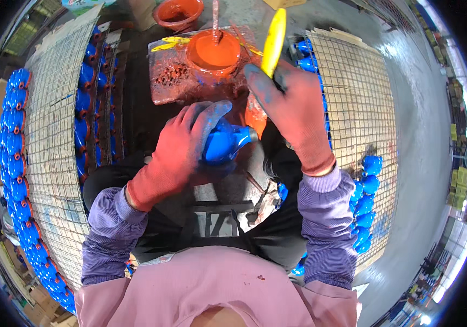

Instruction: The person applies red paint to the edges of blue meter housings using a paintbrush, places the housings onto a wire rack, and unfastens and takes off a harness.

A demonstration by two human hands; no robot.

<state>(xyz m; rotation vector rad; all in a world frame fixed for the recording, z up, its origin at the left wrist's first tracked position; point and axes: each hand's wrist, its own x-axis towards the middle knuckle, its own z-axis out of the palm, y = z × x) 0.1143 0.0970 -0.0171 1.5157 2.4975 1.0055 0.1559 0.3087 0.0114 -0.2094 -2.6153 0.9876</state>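
In front of my lap, my left hand (181, 141), in a red glove with dark, paint-stained fingers, wraps round a glossy blue bottle-shaped piece (223, 144). The piece lies tilted on its side, its narrow neck pointing right. My right hand (293, 109), gloved the same way, grips a paintbrush (273, 43) by its yellow handle, which points up and away. Orange-red bristles hang below the hand, right at the mouth of the neck; whether they touch it I cannot tell. Beyond both hands stands a bowl of orange-red paint (215, 52) with a paint-coated stick in it.
The bowl rests on a paint-crusted board (162, 82) beside another yellow-handled brush (176, 40). A reddish basin (179, 13) is behind it. Mesh-topped racks flank me: the left rack (53, 136) has blue pieces with red rims along its edges, the right rack (361, 98) carries several blue pieces (365, 204).
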